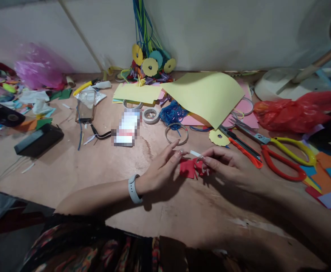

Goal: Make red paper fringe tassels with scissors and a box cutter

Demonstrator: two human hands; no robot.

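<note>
Red cut paper (187, 169) is held low over the wooden table between my two hands. My left hand (164, 166), with a pale watch band on the wrist, has its thumb and fingers closed at the paper's left edge. A narrow white strip (195, 154) lies above the red paper, its right end pinched between the thumb and index finger of my right hand (223, 162). Other fingers of that hand curl around the right part of the red paper, partly hiding it. Just beyond my hands a tape ring (177, 134) lies flat.
Large scissors (267, 141) and an orange cutter (245, 151) lie to the right, near coloured paper pieces (327, 173). Yellow sheets (205, 94), blue cord (172, 113) and a tape roll (150, 115) sit behind. A phone (127, 128) and black box (39, 139) are left.
</note>
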